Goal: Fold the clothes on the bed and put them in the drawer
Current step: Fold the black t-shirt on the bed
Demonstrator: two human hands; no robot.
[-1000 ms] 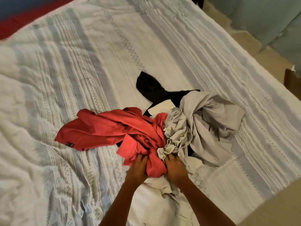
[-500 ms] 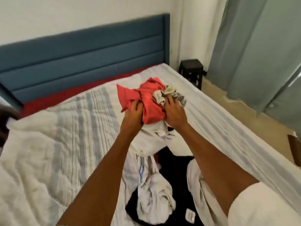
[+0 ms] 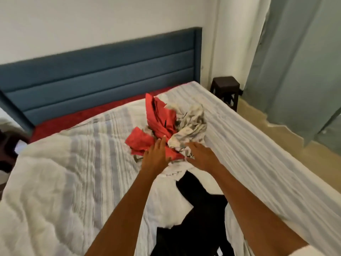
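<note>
Black garment (image 3: 201,209): bottom centre of the frame, spread on the bed between the two forearms; no label on it can be read.
White garment (image 3: 166,196): just left of and partly under the black one, bottom centre; a small grey mark near its upper edge is too blurred to read.
Left hand (image 3: 156,159): centre of the frame, fingers straight and together, holding nothing, fingertips at the edge of the red cloth.
Right hand (image 3: 202,155): just right of centre, fingers stretched out and relaxed, holding nothing, lying against the pale cloth.
Red garment (image 3: 158,122): centre, bunched, one end standing up, motion-blurred; whether it rests on the bed or is in the air cannot be told.
Pale patterned garment (image 3: 191,124): touching the red one on its right, crumpled, blurred.
Bedspread (image 3: 73,172): white with grey stripes, covering left and right of the frame.
Red sheet (image 3: 103,113): strip in the upper left centre, under the headboard.
Headboard (image 3: 103,74): blue, padded, upper left.
Dark stool (image 3: 226,91): upper right, beside the bed.
Curtain (image 3: 295,61): grey-green, right edge.
</note>
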